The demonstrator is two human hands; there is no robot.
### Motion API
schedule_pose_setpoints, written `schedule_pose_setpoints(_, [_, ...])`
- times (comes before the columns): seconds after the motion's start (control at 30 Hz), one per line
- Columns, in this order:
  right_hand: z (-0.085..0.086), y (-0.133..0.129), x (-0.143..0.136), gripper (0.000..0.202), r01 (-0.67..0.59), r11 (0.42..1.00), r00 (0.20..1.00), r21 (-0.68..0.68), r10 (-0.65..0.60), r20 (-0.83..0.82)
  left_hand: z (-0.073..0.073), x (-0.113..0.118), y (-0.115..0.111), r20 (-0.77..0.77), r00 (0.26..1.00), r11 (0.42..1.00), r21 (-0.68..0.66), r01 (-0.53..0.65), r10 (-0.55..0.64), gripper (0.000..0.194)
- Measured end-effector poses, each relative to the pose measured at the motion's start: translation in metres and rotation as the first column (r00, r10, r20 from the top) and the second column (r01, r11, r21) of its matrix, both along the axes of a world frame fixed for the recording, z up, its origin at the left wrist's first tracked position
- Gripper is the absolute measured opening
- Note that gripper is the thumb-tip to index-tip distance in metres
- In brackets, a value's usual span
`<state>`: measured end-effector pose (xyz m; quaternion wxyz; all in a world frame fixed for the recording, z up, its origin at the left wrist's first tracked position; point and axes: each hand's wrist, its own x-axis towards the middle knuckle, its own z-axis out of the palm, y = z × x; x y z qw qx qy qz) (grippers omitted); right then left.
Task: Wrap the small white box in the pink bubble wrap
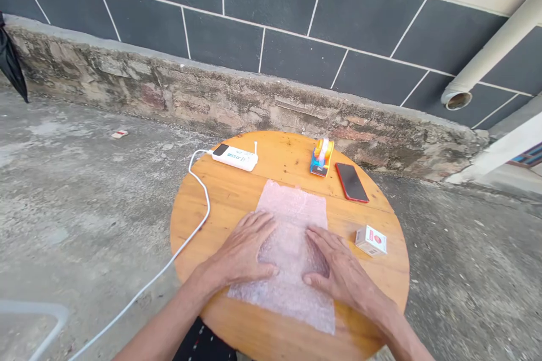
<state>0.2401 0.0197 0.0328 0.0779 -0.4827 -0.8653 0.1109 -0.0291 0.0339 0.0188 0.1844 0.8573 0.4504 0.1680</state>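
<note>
A sheet of pinkish bubble wrap point(292, 203) lies spread on the round wooden table point(199, 192), its near edge close to the table's front. My left hand point(248, 248) rests on the sheet's left side, fingers stretched out and thumb pointing inward. On the right side, my right hand point(334, 262) lies with its fingers extended and its thumb toward the middle. Neither hand grips anything. A small white box point(371, 240) with red print stands just right of my right hand.
Toward the back of the table are a white power strip point(235, 157) with its cord point(186, 242) running off left, a tape dispenser point(322, 157) and a red-edged phone point(352, 182). Behind stands a stone-based wall point(203, 96); a pipe point(491, 51) juts out at right.
</note>
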Motion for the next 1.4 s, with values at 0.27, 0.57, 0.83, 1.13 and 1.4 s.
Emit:
schedule_pose_setpoints(0.27, [0.009,-0.014,0.026,0.060,0.138,0.989,0.987,0.048,-0.142,0.078,-0.004,-0.001,-0.002,0.015,1.000,1.000,0.021,-0.017,0.016,0.093])
schedule_pose_setpoints(0.57, [0.011,0.008,-0.044,0.047,-0.049,0.993,0.997,0.112,0.056,-0.059,-0.002,-0.001,-0.004,0.002,0.999,0.999,0.024,-0.044,0.044,0.095])
schedule_pose_setpoints(0.83, [-0.009,0.021,-0.033,0.044,0.006,0.993,0.999,0.115,-0.010,0.035,-0.004,-0.001,-0.004,0.012,0.997,0.997,0.016,-0.070,0.070,0.100])
schedule_pose_setpoints(1.13, [-0.010,0.023,-0.021,0.045,0.045,0.984,0.996,0.170,-0.058,0.070,-0.005,0.000,-0.004,0.010,0.998,0.998,0.012,-0.067,0.067,0.103])
schedule_pose_setpoints(1.4, [-0.017,0.025,-0.019,0.043,0.049,0.976,0.995,0.212,-0.067,0.076,-0.008,-0.001,-0.003,-0.009,0.998,0.998,0.017,-0.064,0.065,0.105])
